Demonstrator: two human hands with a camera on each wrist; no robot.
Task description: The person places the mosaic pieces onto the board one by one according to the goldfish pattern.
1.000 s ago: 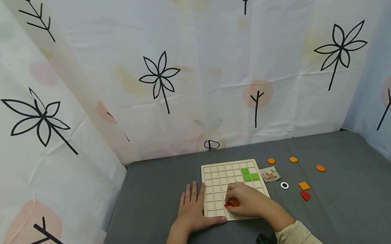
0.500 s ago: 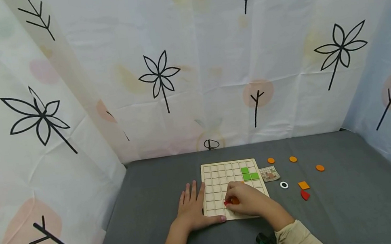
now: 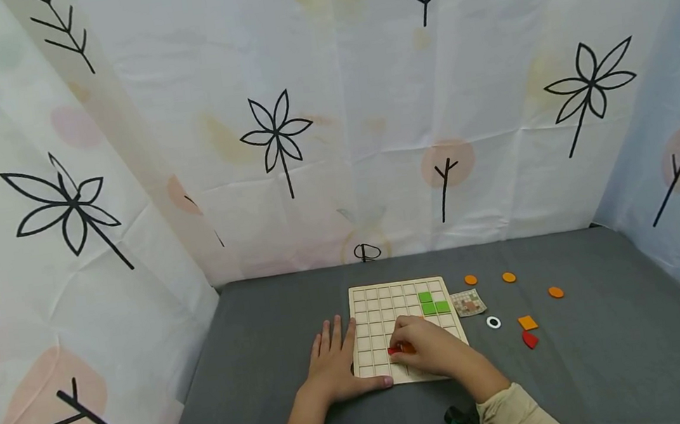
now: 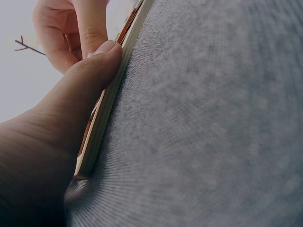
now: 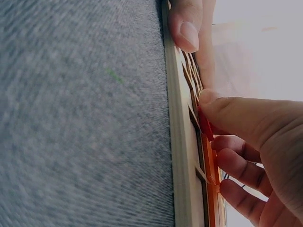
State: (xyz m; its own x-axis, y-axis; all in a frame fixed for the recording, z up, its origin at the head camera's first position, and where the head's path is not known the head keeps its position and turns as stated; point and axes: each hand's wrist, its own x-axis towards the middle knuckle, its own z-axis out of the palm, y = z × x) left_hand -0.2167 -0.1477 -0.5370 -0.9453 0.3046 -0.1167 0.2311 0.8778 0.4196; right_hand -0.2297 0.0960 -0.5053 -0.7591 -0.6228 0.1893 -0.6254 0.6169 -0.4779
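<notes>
A pale wooden grid board (image 3: 374, 315) lies on the grey cloth. My left hand (image 3: 332, 370) rests at its left side with fingers straight and spread, the thumb along the front edge. Low over the middle of the board, my right hand (image 3: 431, 349) pinches a small red piece (image 5: 205, 124) between thumb and forefinger. Orange pieces (image 5: 211, 165) sit in the grid below the curled right fingers, mostly hidden from the head view. Towards the board's back right, green squares (image 3: 429, 308) fill several cells.
Right of the board lie a small patterned card (image 3: 469, 303), a white ring (image 3: 494, 322), an orange square (image 3: 528, 322) and a second red piece (image 3: 530, 339). Orange discs (image 3: 509, 277) are scattered farther back. A printed cloth wall (image 3: 335, 170) rises behind the table.
The red piece in my right fingertips has shifted slightly towards the back of the board. My left hand has stayed where it was.
</notes>
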